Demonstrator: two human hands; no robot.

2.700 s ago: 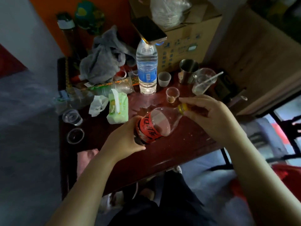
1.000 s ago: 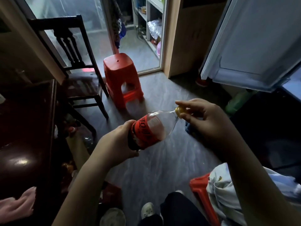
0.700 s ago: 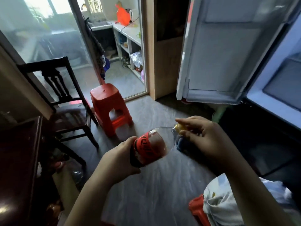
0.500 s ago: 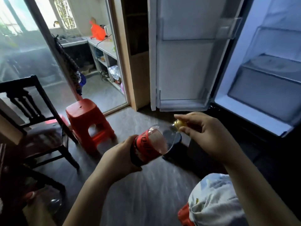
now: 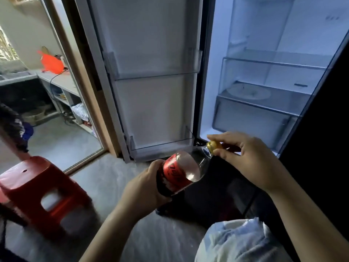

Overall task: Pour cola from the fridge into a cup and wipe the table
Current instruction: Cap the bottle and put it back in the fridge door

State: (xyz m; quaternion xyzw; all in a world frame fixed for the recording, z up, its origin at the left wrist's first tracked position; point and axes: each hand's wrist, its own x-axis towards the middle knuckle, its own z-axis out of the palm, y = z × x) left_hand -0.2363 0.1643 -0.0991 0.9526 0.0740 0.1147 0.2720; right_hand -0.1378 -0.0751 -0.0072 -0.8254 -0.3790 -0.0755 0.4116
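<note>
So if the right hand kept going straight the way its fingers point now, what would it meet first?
The right hand points left, pinching the yellow cap of the cola bottle. Beyond that, probably the lower shelf of the open fridge door, though depth is unclear.

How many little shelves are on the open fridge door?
2. The upper clear plastic door shelf sits about halfway up the white fridge door; the lower clear plastic door shelf is at its bottom. Any higher ones are out of view.
</note>
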